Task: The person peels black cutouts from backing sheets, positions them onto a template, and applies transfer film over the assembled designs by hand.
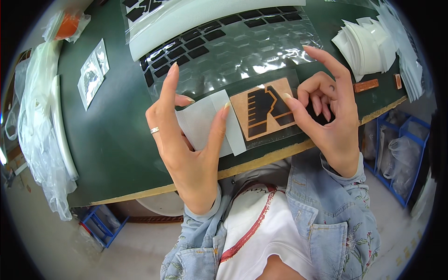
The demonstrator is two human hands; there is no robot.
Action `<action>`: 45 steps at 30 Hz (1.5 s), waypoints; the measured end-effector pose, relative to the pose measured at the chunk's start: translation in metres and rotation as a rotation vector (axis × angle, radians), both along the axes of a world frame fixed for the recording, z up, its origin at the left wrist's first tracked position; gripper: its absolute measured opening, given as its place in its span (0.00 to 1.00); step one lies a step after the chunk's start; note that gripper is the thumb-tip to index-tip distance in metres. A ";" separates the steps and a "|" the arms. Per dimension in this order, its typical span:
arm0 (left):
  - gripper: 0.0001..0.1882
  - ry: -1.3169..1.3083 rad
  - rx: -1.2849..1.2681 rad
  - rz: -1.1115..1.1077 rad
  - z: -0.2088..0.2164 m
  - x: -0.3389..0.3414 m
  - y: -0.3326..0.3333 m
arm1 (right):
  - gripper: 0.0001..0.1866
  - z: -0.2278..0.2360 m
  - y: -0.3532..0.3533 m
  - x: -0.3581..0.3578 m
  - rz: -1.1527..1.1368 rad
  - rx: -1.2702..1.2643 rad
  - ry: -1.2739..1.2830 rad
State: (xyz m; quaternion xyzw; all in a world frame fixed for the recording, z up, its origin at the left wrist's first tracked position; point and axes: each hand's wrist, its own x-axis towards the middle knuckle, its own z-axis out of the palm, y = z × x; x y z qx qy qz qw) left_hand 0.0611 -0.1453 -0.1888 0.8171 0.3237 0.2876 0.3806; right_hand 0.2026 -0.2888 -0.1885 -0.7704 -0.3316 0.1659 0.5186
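On the table's near side, my left hand point(189, 140) has its thumb on the pale strip of a white mesh sheet point(200, 116). Its index finger is raised, and the other fingers curl around and behind the sheet, partly hidden. Beside the sheet's right edge is a tan card point(240, 109) with black cut shapes point(257, 112), lying on clear film. My right hand point(329, 107) rests its thumb tip at the card's upper right edge. The right index finger is lifted well apart from that thumb, while the remaining fingers curl loosely above the film.
Behind my hands lies a clear sheet point(252, 51) bearing several black pieces point(193, 43). White packets point(361, 46) are stacked at far right, near a reddish-brown block point(366, 86). Silver packets point(93, 70) and plastic bags point(39, 121) are at left. A blue rack point(406, 140) stands below right.
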 end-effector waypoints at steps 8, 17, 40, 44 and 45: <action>0.39 -0.018 0.050 0.021 -0.002 0.000 0.000 | 0.33 0.001 -0.007 0.007 -0.008 -0.015 -0.105; 0.35 -0.001 0.173 -0.017 -0.001 -0.001 0.000 | 0.48 0.013 -0.005 -0.030 0.393 -0.609 -0.867; 0.11 0.135 0.285 0.053 0.010 -0.009 -0.008 | 0.12 0.027 -0.043 0.020 0.191 -0.187 -0.668; 0.13 0.165 0.340 -0.038 0.010 -0.004 -0.010 | 0.11 0.007 -0.017 0.009 0.083 -0.264 -0.653; 0.13 0.165 0.339 -0.042 0.010 -0.002 -0.011 | 0.11 0.004 -0.013 0.006 0.080 -0.267 -0.652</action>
